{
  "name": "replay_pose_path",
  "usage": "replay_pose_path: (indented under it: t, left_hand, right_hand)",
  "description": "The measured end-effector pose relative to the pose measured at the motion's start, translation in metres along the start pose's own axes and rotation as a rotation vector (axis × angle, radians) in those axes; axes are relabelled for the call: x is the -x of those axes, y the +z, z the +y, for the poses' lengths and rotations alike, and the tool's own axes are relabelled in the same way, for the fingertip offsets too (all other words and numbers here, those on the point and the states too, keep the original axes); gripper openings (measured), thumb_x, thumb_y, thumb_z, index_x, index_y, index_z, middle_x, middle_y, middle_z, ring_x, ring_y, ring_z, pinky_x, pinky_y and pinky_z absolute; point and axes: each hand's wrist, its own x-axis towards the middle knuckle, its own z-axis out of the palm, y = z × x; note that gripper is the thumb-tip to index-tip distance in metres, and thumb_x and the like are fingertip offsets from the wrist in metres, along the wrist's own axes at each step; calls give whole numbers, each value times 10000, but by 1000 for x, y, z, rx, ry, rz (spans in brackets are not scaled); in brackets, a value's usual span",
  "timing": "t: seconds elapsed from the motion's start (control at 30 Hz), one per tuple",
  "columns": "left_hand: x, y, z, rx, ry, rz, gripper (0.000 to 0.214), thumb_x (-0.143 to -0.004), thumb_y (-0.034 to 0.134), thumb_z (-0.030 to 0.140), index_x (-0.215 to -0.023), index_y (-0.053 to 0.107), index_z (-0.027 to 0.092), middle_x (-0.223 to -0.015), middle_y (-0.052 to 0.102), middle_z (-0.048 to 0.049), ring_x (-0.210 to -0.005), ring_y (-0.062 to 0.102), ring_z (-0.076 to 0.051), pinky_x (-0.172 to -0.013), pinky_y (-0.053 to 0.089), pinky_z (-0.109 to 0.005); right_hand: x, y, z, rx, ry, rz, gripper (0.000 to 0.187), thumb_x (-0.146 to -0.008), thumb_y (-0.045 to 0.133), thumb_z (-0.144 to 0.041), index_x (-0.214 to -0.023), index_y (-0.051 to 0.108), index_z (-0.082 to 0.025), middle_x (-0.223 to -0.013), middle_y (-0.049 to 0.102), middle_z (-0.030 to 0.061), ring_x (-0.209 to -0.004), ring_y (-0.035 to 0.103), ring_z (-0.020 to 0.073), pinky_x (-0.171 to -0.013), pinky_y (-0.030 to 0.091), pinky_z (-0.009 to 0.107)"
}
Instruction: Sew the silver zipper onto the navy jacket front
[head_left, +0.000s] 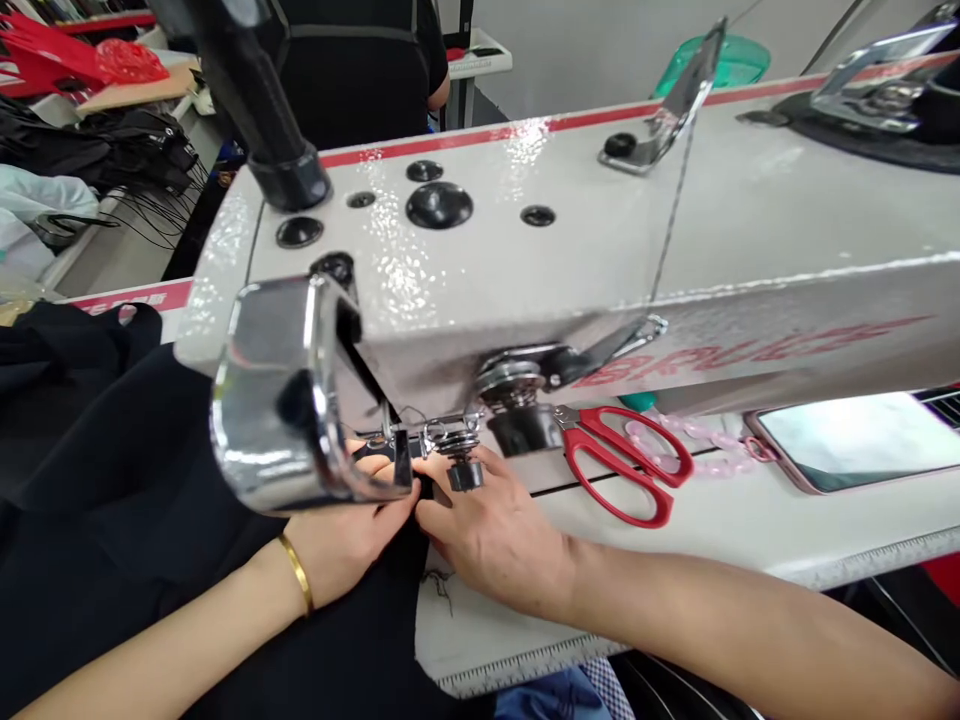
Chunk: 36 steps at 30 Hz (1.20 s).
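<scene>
A white sewing machine (465, 260) stretches across the view, its chrome cover (262, 400) at the left end. Under that end lies dark navy fabric (345, 640), spilling over the table to the left. My left hand (341, 545), with a gold bangle at the wrist, rests on the fabric, its fingertips partly behind the chrome cover. Close beside it my right hand (499, 535) has thumb and fingers pinched at the fabric's edge near the needle area. Thumbs of both hands nearly meet. The needle and presser foot are mostly hidden.
Red-handled scissors (626, 465) lie right of my right hand, by a pink bead strap (705, 450) and a phone (862, 440). A measuring tape strip (525, 660) runs along the table's front edge. Another person (360, 70) sits beyond the machine. Loose threads lie near my right wrist.
</scene>
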Motion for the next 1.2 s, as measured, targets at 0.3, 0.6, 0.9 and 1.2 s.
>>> replay_pose_path:
  t: [0.3,0.6,0.9,1.2]
  left_hand:
    - [-1,0,-3,118,-26,83,151,-807,498,133,-930,575,174,-855,628,-19,-770,539,-151,-863,384,-384]
    - [-2,2,-2,262,-108,-1,180,-835,429,168,-900,593,197,-901,633,-20,-818,520,-151,-801,388,-339]
    - [5,15,-1,347,-117,102,188,-858,419,170,-906,596,213,-881,645,-3,-820,512,-136,-769,398,-306]
    - [-1,9,-17,224,-41,26,222,-860,380,197,-870,602,200,-908,630,-37,-868,541,-172,-746,415,-309]
  right_hand:
    - [0,-1,1,7,-33,-29,135,-841,394,-134,-772,498,-187,-980,544,55,-878,498,200,-821,368,398]
    - [2,0,0,19,9,29,87,-804,461,-151,-782,528,-203,-1071,513,78,-906,482,214,-874,328,444]
    - [1,0,0,1,-22,21,129,-829,421,-128,-778,522,-191,-994,550,61,-916,488,197,-868,336,431]
    - [-4,4,4,39,1,57,109,-821,435,-161,-786,530,-203,-934,565,46,-881,479,198,-835,340,411]
